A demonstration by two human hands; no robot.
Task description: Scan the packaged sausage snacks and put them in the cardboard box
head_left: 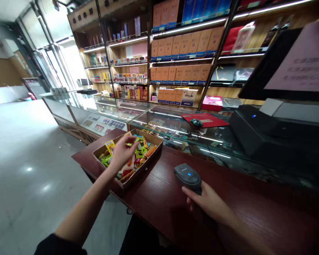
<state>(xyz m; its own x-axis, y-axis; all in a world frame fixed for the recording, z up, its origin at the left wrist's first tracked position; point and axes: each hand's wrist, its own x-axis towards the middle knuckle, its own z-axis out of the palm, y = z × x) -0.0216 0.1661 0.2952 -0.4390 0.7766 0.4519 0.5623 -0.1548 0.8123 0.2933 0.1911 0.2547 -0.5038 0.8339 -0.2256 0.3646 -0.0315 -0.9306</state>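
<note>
My right hand (211, 202) is wrapped round the handle of a dark grey barcode scanner (187, 174), which has a small blue light on top. The scanner's head is held over the dark red-brown wooden counter. My left hand (123, 150) is above a shallow cardboard box (132, 179), with its fingers curved and a gap between them. I see nothing held in it. Inside the box lie many small snack packets (140, 150) in green, yellow, red and orange. A pale packet with an orange part (131, 163) lies just below the left hand, which partly covers the contents.
A glass display counter (148, 115) runs behind the wooden counter (159, 191). On the glass are a red mat (211, 120) and a computer mouse (195, 122). A black monitor and register (255, 131) stand at the right. Shelves of boxes (183, 46) line the back wall.
</note>
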